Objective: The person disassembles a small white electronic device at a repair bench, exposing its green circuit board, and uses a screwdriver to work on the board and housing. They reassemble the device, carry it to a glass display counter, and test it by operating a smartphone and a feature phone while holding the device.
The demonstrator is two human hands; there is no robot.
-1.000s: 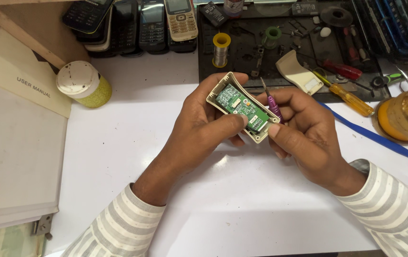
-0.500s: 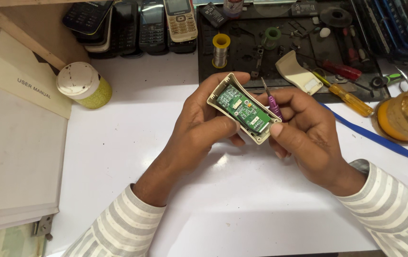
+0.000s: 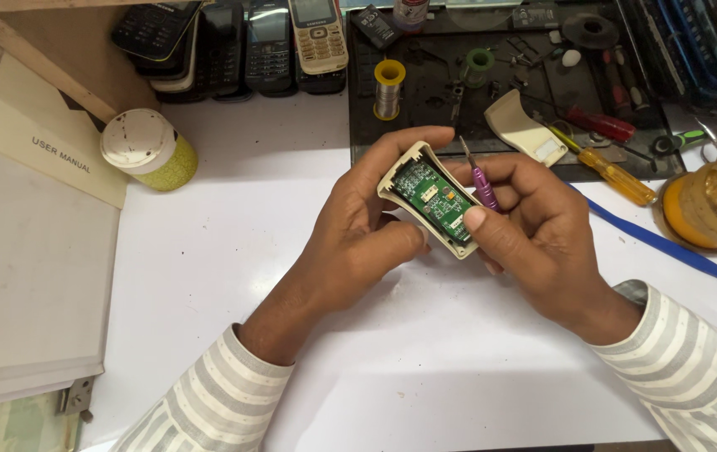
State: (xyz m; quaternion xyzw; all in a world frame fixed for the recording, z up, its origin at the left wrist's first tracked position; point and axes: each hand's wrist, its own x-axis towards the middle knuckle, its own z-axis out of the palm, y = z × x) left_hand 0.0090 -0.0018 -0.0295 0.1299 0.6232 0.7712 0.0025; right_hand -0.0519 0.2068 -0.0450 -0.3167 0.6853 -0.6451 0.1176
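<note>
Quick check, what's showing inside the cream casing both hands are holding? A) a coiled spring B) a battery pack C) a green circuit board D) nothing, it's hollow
C: the open cream casing, held between the left hand and the right hand, shows a green circuit board seated inside it.

Flat white worktable w/ even light; dark rectangular work mat at far edge, pale wooden strip top left
</note>
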